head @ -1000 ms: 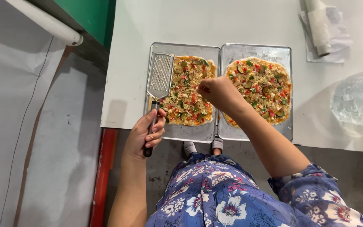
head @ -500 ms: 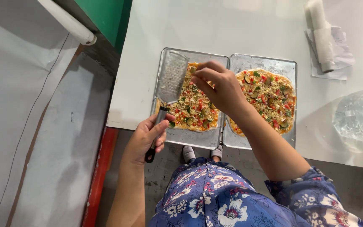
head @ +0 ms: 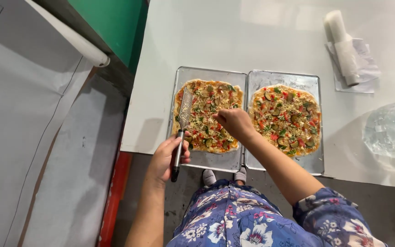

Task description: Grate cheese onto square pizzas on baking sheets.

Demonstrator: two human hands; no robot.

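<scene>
Grater (head: pixel 184 108) now edge-on, handle in fingers (head: pixel 182 147)

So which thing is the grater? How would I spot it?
Look at the white table and the two metal trays, each holding a pizza. Over the left pizza, the left hand holds the grater: a long, thin metal blade with a dark handle.

Left hand (head: pixel 165 158) holding grater (head: pixel 184 110) over left pizza (head: pixel 208 114), right hand (head: pixel 234 123) closed above it

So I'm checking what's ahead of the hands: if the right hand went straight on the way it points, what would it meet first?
The right hand points toward the grater over the left pizza; probably the grater first, though height is unclear.
</scene>
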